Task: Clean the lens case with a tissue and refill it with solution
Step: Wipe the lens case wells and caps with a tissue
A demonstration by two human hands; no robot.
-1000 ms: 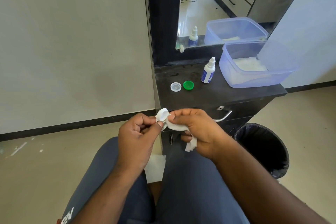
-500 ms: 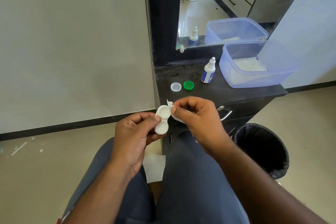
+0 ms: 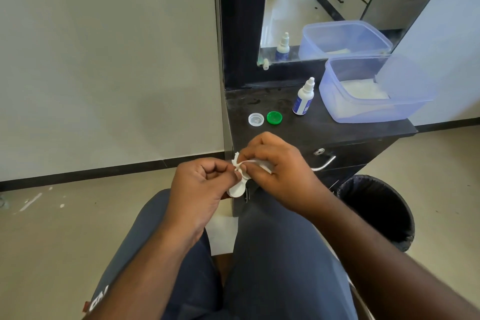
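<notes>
My left hand (image 3: 201, 187) pinches a white lens case (image 3: 237, 189) above my lap, its lower well showing below my fingers. My right hand (image 3: 275, 169) grips a white tissue (image 3: 240, 163) and presses it onto the case's upper well, which the tissue and fingers hide. On the black cabinet top (image 3: 324, 132) lie the case's clear cap (image 3: 256, 119) and green cap (image 3: 274, 118), side by side. A small white solution bottle (image 3: 302, 97) with a blue label stands upright behind them.
A translucent blue plastic tub (image 3: 374, 109) holding white tissues sits at the cabinet's right end, below a mirror (image 3: 311, 2). A black bin (image 3: 379, 210) with a liner stands on the floor to my right. A white sheet (image 3: 223, 234) lies between my knees.
The case was tilted so both wells showed, then turned again. My right hand has brought the tissue back onto the upper well, and both hands sit slightly higher.
</notes>
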